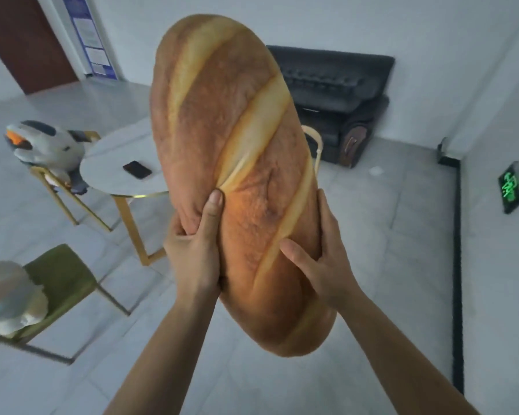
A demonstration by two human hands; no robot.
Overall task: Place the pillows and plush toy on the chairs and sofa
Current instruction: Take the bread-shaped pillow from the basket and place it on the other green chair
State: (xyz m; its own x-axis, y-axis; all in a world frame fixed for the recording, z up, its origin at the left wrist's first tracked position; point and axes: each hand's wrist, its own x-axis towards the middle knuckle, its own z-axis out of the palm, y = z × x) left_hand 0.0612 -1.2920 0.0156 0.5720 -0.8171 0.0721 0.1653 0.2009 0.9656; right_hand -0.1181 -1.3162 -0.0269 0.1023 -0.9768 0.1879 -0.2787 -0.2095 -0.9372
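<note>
Item count: one loaf-shaped pillow; one grey plush toy; one white soft item, blurred; three chairs, namely gold-legged chair, green chair and cream chair; one round bench; one black sofa; one phone; two hands, namely left hand and right hand.

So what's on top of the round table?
A dark phone lies flat on the table. The bread-shaped pillow, held by the left hand and right hand, covers the table's right side; anything there is hidden.

The bread pillow hides most of one chair.
</note>
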